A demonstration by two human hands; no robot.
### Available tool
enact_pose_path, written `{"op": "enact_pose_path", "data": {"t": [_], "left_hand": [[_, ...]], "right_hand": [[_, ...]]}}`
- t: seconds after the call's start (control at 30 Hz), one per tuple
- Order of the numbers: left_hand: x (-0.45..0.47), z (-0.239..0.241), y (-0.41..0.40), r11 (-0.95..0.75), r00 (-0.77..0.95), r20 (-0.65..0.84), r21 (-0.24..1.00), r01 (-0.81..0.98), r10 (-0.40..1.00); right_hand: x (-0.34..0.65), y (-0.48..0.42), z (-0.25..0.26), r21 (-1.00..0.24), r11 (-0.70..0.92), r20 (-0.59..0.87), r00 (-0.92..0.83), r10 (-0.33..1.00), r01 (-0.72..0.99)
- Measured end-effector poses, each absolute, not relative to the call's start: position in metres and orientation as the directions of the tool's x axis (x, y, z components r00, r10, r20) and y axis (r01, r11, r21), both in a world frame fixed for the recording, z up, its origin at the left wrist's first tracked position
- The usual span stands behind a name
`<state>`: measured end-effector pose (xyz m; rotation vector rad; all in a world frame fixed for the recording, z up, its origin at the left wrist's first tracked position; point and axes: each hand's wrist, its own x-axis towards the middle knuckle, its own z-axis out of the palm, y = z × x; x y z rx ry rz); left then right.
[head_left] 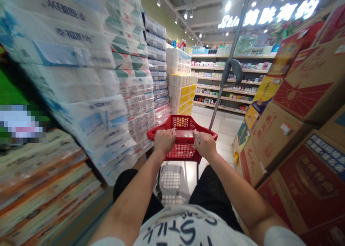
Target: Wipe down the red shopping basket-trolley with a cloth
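Note:
A red plastic shopping cart (181, 152) stands straight ahead of me. My left hand (165, 141) is wrapped round the left part of its red handle (184, 134). On the right part, my right hand (207, 144) is closed round the same bar. Something pale and crumpled (196, 137) shows between the right thumb and the handle; what it is I cannot make out. A tall metal pole (219, 95) with a grey loop grip (233, 73) rises from the cart's right side. The visible mesh shows no goods, though part of the basket's inside is hidden.
Plastic-wrapped paper packs (94, 84) are piled high on the left, with flat boxes (45, 192) nearer me. Cardboard cartons (283, 134) line the right side. A pale tiled floor (223, 131) runs between them to shelves (215, 82) of small packages at the back.

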<state>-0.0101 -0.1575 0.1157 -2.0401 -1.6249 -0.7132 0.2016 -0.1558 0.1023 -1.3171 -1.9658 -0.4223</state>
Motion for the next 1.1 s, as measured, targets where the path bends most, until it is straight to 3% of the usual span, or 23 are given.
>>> {"op": "enact_pose_path", "data": {"t": [0.13,0.2,0.3,0.37,0.5,0.57,0.63,0.73,0.8,0.87,0.97,1.1], "left_hand": [[-0.008,0.116,-0.158,-0.212,0.163,0.639,0.002,0.977,0.752],[-0.008,0.116,-0.159,-0.215,0.158,0.638,0.012,0.977,0.753],[-0.008,0.115,-0.158,-0.218,0.157,0.64,0.016,0.976,0.752],[-0.009,0.115,-0.158,-0.216,0.162,0.644,0.005,0.976,0.748],[-0.009,0.115,-0.158,-0.205,0.17,0.637,-0.019,0.978,0.752],[-0.009,0.116,-0.16,-0.203,0.172,0.632,-0.023,0.979,0.756],[-0.009,0.117,-0.161,-0.212,0.179,0.623,-0.021,0.977,0.761],[-0.01,0.118,-0.163,-0.224,0.189,0.608,-0.019,0.974,0.771],[-0.011,0.118,-0.163,-0.224,0.19,0.606,-0.019,0.974,0.773],[-0.01,0.118,-0.162,-0.224,0.193,0.608,-0.025,0.974,0.77],[-0.009,0.116,-0.161,-0.225,0.193,0.623,-0.028,0.974,0.758],[-0.007,0.116,-0.162,-0.231,0.186,0.636,-0.013,0.973,0.749]], "right_hand": [[0.202,-0.147,0.12,-0.232,0.252,0.551,-0.086,0.83,0.939],[0.201,-0.148,0.115,-0.214,0.294,0.614,-0.106,0.782,0.931],[0.203,-0.154,0.1,-0.093,0.445,0.766,-0.222,0.603,0.891],[0.204,-0.156,0.097,-0.054,0.469,0.77,-0.262,0.582,0.882],[0.203,-0.147,0.117,-0.18,0.295,0.549,-0.153,0.822,0.938],[0.203,-0.143,0.122,-0.21,0.236,0.484,-0.109,0.868,0.949],[0.203,-0.144,0.117,-0.188,0.271,0.549,-0.127,0.826,0.944],[0.206,-0.153,0.099,-0.078,0.423,0.74,-0.232,0.631,0.903],[0.21,-0.155,0.094,-0.026,0.472,0.773,-0.282,0.569,0.881],[0.215,-0.151,0.101,-0.043,0.417,0.7,-0.271,0.661,0.908],[0.22,-0.138,0.124,-0.03,0.291,0.473,-0.243,0.847,0.956],[0.22,-0.132,0.128,-0.001,0.312,0.431,-0.281,0.858,0.95]]}}
